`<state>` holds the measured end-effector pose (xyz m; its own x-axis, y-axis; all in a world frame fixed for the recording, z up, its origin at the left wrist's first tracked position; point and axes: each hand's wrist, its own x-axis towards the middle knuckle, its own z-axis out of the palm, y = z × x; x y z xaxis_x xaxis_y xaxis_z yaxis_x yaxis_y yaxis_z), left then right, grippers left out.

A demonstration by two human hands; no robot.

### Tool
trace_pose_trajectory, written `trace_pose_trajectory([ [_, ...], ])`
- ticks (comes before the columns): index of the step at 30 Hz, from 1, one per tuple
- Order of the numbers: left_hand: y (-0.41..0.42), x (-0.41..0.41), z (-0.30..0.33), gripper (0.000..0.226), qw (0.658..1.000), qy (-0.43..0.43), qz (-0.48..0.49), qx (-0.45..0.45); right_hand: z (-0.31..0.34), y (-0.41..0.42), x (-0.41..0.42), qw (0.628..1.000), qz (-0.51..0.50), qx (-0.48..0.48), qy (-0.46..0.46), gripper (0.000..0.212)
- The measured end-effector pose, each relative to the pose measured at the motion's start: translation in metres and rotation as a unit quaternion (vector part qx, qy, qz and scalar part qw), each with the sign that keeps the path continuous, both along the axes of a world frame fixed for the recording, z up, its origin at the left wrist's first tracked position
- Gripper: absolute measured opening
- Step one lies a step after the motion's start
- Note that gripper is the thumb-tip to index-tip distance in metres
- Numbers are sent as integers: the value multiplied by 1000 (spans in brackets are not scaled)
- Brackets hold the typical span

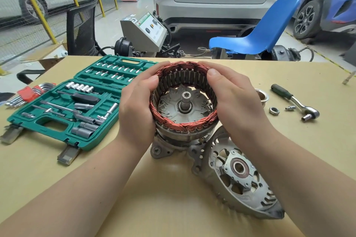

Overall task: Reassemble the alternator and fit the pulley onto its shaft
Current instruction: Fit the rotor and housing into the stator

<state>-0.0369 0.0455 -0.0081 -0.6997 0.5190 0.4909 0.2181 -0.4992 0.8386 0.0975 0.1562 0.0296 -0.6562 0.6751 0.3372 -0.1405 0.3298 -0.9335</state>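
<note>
Parked cars stand behind a tan workbench, where the left hand and right hand curl around a copper-wound stator ring seated over the rotor shaft; a grey end housing leans beside it

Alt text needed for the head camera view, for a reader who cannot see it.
Both hands, left hand and right hand, grip a copper-wound stator ring around the rotor shaft on a tan table. A loose end housing lies right, an open socket set left, a ratchet far right.
</note>
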Motion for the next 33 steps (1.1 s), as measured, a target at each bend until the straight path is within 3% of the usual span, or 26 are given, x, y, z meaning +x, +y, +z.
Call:
trace_pose_trajectory([
  [5, 2, 3, 3, 43, 1000, 7, 13, -16, 3, 0, 0, 999, -26, -28, -30, 35],
  [9, 6, 0, -1, 43, 992, 27, 99, -70, 6, -2, 0, 996, -35, -76, -43, 39],
  [13, 8, -5, 6, 58, 989, -125, -80, -15, 4, -7, 1, 998, -29, -6, -51, 40],
  [15, 9, -8, 9, 63, 979, -147, -143, -13, 2, -7, 1, 997, -30, 14, -70, 42],
  [19, 9, -18, 5, 67, 978, -110, -174, -17, 2, -4, 6, 985, -26, 137, -99, 54],
  [22, 8, -25, -5, 69, 987, -39, -151, -46, 7, 0, 15, 950, 54, 276, -134, 98],
  [25, 7, -28, -11, 70, 988, -43, -142, -45, 13, 7, 24, 896, 108, 377, -207, 134],
  [28, 6, -23, -9, 69, 988, -41, -145, -42, 14, 11, 28, 880, 106, 403, -228, 137],
  [31, 1, -12, -14, 66, 994, -28, -108, -23, 8, 13, 28, 893, 80, 400, -191, 131],
  [33, -6, -7, -27, 82, 994, 36, -91, -46, 4, 16, 28, 907, 74, 383, -155, 130],
])
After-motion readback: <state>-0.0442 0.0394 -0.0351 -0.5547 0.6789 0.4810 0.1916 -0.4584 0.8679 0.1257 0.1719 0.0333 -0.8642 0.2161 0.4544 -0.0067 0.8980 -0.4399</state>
